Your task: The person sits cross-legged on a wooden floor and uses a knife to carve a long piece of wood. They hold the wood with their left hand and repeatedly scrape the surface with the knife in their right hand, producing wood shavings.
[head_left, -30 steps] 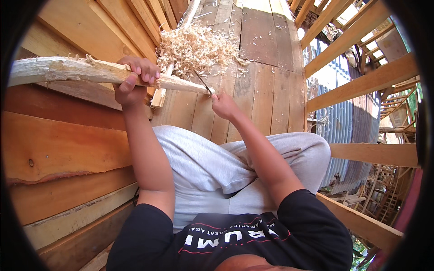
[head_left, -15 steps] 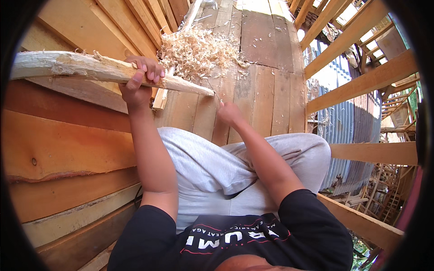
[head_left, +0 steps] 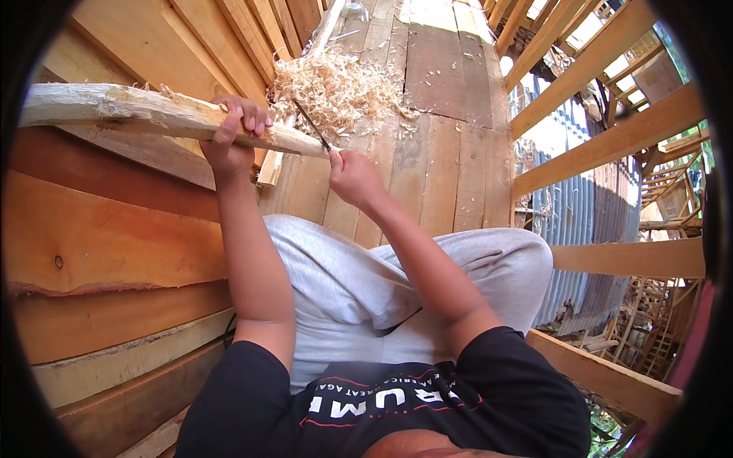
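A long, pale, peeled branch runs from the left rim to just past the middle, rough with lifted fibres along its top. My left hand is wrapped round it, thumb on the near side. At the branch's narrow right end, my right hand is closed on the handle of a knife. Its thin dark blade slants up and left across the branch, toward the shavings; the handle is hidden in my fist.
Curled wood shavings are heaped on the plank floor beyond the branch. Plank walling stands close on my left. Wooden rails line the right side, with corrugated metal sheets beyond. My crossed legs lie below the branch.
My right hand has moved left along the branch from beyond its tip, and the knife blade now lies across the wood. My left hand keeps its grip in nearly the same place.
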`<state>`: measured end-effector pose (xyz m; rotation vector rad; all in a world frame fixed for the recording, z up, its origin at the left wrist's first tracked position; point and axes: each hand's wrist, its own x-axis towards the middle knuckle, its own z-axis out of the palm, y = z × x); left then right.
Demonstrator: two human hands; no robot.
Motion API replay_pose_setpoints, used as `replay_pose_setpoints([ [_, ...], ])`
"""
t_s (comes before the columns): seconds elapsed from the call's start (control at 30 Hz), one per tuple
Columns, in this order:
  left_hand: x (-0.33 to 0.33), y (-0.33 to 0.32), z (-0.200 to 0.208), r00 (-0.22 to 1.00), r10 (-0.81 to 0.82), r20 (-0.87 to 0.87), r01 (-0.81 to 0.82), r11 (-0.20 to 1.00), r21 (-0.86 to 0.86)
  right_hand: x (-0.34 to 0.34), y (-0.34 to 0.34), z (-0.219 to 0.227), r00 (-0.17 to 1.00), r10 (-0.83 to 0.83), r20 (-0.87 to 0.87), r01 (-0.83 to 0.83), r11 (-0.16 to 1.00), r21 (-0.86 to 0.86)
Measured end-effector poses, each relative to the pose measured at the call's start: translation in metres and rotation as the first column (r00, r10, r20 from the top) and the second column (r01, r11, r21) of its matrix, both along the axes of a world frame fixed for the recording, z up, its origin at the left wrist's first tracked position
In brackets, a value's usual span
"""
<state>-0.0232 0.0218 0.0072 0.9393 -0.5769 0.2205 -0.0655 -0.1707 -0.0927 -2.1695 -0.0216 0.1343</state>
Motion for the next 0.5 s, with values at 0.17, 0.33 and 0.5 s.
replay_pose_setpoints([
  [0.17,0.001,-0.001,0.001,0.995,0.098,-0.01,-0.098,0.995,-0.006,0.008,-0.03,-0.01,0.945,0.165,-0.283,-0.099,0.967,0.234],
  [0.33,-0.005,-0.014,0.004,0.997,0.067,-0.026,-0.067,0.997,-0.022,0.019,-0.079,-0.005,0.974,-0.003,-0.227,0.091,0.921,0.378],
  [0.5,-0.01,-0.057,0.007,0.998,0.055,-0.003,-0.055,0.998,-0.032,0.026,-0.115,0.017,0.931,-0.131,-0.341,0.28,0.856,0.435],
])
